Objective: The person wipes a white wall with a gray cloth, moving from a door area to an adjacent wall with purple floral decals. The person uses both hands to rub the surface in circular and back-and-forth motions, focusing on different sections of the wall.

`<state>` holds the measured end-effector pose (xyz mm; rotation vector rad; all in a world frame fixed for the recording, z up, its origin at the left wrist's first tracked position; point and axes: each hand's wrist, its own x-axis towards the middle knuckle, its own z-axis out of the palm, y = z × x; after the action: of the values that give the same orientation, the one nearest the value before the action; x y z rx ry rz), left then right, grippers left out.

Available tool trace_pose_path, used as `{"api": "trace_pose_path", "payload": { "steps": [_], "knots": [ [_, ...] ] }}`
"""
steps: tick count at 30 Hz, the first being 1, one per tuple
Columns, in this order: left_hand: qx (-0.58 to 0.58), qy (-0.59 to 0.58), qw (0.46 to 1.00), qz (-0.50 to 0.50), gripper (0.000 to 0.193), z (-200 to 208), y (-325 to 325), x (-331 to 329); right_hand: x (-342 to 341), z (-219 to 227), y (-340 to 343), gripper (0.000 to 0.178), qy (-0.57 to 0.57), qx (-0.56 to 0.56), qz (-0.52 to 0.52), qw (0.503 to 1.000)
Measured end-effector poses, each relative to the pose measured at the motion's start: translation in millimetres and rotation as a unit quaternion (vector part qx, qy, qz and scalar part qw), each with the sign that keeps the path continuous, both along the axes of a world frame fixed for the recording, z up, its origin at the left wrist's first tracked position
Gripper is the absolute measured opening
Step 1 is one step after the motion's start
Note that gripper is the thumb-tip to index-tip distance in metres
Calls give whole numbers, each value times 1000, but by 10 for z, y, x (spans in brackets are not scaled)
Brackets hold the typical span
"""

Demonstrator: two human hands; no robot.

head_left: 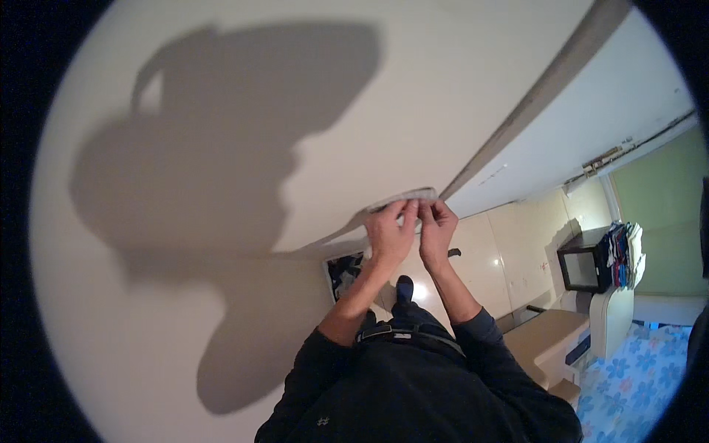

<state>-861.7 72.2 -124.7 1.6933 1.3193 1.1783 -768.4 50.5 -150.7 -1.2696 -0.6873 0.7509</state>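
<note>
Your hands meet before the cream wall point(436, 81), near the lower end of the grey strip along its right edge. Pale flat piece point(422, 194) sits there, just beyond your fingertips. Left hand point(389, 235): fingers narrowed, curled toward the piece. Right hand point(437, 230): fingertips bunched narrow, close beside the left. Can't tell whether either one grips; contact hidden. Fingertips probably paired because the piece looks thin. Open box point(327, 279) below, by your left forearm.

No text or numbers can be read; a small pale emblem point(323, 421) marks the dark shirt point(399, 387), near left.
</note>
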Motion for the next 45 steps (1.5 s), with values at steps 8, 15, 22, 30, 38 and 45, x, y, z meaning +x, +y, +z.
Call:
{"api": "trace_pose_path", "payload": {
  "steps": [8,15,22,30,38,45],
  "knots": [
    [-40,-30,998,48,23,-390,-82,6,-17,-773,0,17,-62,-39,11,997],
    [36,94,993,60,26,-611,-46,201,28,-920,-31,16,29,-114,29,993],
    [142,55,988,4,24,1214,70,532,114,762,-42,25,28,148,-28,988],
    [95,-79,992,-35,23,1610,179,459,134,1371,6,42,-166,241,-55,955],
    [14,60,994,-85,29,114,103,382,-41,-444,-33,34,-70,55,-91,992],
    [-130,-54,988,-68,26,-1005,33,-187,-373,-742,-196,56,-245,-41,-113,962]
  ]
}}
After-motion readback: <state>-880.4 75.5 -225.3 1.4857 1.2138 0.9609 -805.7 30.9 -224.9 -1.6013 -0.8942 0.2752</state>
